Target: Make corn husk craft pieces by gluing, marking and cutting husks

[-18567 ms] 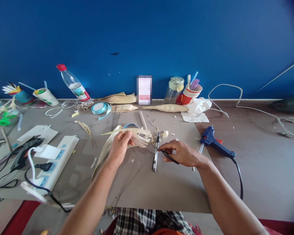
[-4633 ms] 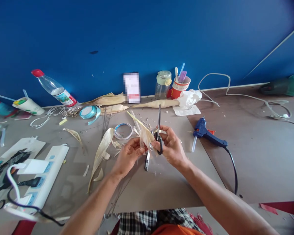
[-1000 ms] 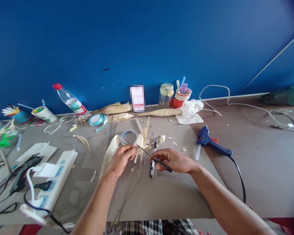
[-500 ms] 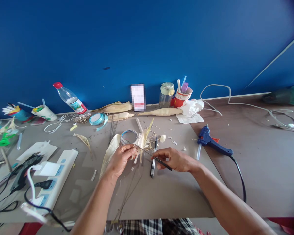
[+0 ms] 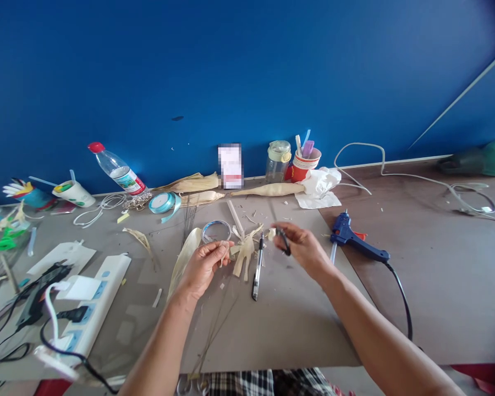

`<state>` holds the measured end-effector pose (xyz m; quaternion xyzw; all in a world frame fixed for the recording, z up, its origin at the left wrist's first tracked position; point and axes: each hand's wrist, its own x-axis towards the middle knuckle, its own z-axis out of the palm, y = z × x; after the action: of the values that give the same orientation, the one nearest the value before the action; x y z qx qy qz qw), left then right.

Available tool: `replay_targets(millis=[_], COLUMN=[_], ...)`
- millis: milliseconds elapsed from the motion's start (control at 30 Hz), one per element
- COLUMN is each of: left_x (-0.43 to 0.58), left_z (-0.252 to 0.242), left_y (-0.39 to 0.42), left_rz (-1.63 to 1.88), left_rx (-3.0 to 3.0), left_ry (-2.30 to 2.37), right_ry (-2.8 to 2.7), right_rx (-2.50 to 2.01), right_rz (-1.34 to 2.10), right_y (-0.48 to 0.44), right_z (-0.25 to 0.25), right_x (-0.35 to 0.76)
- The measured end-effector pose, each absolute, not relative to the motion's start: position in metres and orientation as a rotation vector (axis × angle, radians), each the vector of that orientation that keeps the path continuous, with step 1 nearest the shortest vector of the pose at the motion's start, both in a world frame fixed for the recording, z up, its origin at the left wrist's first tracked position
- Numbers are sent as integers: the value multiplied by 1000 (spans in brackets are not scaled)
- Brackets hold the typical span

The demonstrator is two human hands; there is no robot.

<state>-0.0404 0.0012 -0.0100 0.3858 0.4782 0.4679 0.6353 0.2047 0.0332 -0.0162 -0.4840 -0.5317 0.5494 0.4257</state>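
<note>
My left hand (image 5: 208, 264) is closed in a pinch beside the clear tape roll (image 5: 216, 231), with a small pale husk strip (image 5: 221, 258) at its fingertips. My right hand (image 5: 299, 247) is raised to the right, fingers closed round slim black tweezers (image 5: 286, 242), which are blurred and partly hidden. Between the hands lies a bunch of cut dried corn husk strips (image 5: 244, 258). A black-capped pen (image 5: 257, 269) rests right of the strips. A larger husk leaf (image 5: 183, 256) shows behind my left hand.
A blue glue gun (image 5: 358, 239) lies to the right, its cord running towards the front edge. On the left are a white power strip (image 5: 101, 308) and dark cables. A tilted bottle (image 5: 121, 173), blue ribbon roll (image 5: 161, 202), jar (image 5: 278, 162) and paper cups (image 5: 307, 162) stand along the wall.
My right hand has moved up and to the right, drawing the tweezers away from my left hand. The husk strips between the hands now lie lower on the table. My left hand stays nearly still.
</note>
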Motion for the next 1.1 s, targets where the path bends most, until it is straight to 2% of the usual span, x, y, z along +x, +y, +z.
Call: replay_targets(millis=[167, 433, 700, 800, 1100], left_x=[-38, -38, -33, -32, -28], left_z=[-7, -7, -10, -11, -6], left_y=[2, 0, -2, -2, -3], left_rz=[1078, 1091, 1090, 1094, 1098], left_rx=[844, 840, 844, 850, 854], left_ry=[1054, 985, 968, 971, 974], right_ry=[-1185, -1892, -2146, -2167, -2094], right_rx=[-1414, -1861, -2061, -2064, -2012], right_rz=[1072, 601, 130, 68, 170], right_y=[45, 40, 36, 35, 45], right_z=[-16, -21, -18, -20, -22], right_x=[220, 212, 212, 210, 213])
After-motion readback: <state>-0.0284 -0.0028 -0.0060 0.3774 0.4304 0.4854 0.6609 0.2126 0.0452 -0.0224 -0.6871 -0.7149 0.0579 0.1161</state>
